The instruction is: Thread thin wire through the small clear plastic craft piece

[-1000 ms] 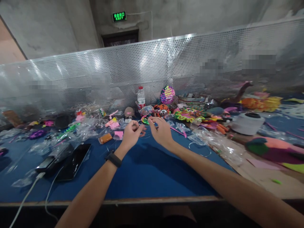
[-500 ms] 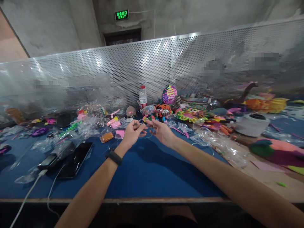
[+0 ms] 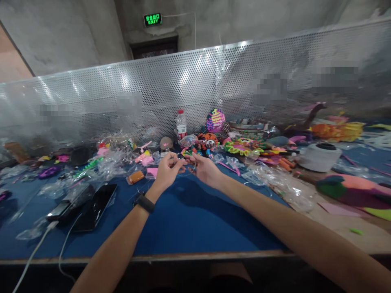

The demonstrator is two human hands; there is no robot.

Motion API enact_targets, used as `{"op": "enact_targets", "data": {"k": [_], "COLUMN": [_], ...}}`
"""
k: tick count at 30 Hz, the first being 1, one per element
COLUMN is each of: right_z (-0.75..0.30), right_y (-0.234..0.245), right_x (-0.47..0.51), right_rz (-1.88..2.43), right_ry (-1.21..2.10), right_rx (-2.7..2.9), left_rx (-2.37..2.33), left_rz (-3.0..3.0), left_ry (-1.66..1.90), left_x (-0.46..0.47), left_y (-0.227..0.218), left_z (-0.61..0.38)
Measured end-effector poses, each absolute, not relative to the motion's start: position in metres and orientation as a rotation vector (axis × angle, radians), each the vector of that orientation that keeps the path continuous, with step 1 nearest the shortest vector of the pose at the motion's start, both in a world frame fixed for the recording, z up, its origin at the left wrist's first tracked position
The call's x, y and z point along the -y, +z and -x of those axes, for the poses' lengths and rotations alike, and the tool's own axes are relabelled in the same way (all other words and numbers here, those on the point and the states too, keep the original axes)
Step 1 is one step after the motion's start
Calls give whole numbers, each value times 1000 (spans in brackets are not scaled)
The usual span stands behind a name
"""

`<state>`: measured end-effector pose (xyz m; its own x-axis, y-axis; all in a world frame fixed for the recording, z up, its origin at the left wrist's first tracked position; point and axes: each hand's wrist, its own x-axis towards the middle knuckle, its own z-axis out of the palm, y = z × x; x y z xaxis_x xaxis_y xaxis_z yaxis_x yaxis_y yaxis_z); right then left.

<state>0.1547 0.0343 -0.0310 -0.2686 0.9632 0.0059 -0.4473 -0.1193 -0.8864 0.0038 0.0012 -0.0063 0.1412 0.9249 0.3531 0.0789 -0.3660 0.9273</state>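
Note:
Over the blue tabletop (image 3: 195, 228), my two hands meet with fingertips almost touching. My left hand (image 3: 167, 170), with a black band on the wrist, pinches a thin strand between thumb and fingers. Opposite it, my right hand (image 3: 207, 170) is also closed in a pinch on the thin strand (image 3: 192, 168), which curves between the hands. Whether it is wire or cord is too fine to tell. Just beyond the fingers lie an orange-and-black clay figure (image 3: 209, 141) and a grey cap-shaped piece (image 3: 166, 143).
A red-capped bottle (image 3: 181, 125) stands before the perforated metal screen (image 3: 159, 93). Phones, one a black phone (image 3: 97, 207), and cables lie at left. Clear plastic wrap (image 3: 284, 183), a white tub (image 3: 319, 158) and a multicoloured clay piece (image 3: 351, 189) are at right.
The strand's loop, wide between the hands before, now looks smaller and closer to the fingers. Both hands stay in nearly the same place; the view has shifted slightly.

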Motion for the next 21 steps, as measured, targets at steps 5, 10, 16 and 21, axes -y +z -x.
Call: {"op": "enact_targets", "data": {"k": [5,10,16,21], "right_z": [-158,-154,-151,-149], "right_y": [-34,-40,-38,-40], "right_x": [-39,-39,-28,-25], "right_rz": [764,919,930,1017], "right_ry": [1640,1235,847,828], "right_rx": [1058,1073,1304,1278], "left_rx": [-1006,-1130,-1203,-1267], "left_rz": [-1675,-1671,-1765,-2109], "left_ry": [1332,1391,1434,1431], "left_x": [-2,-5,-3,2], "left_y": [-7,-12,-14,-15], "left_z": [-2,-1,-5,-9]}}
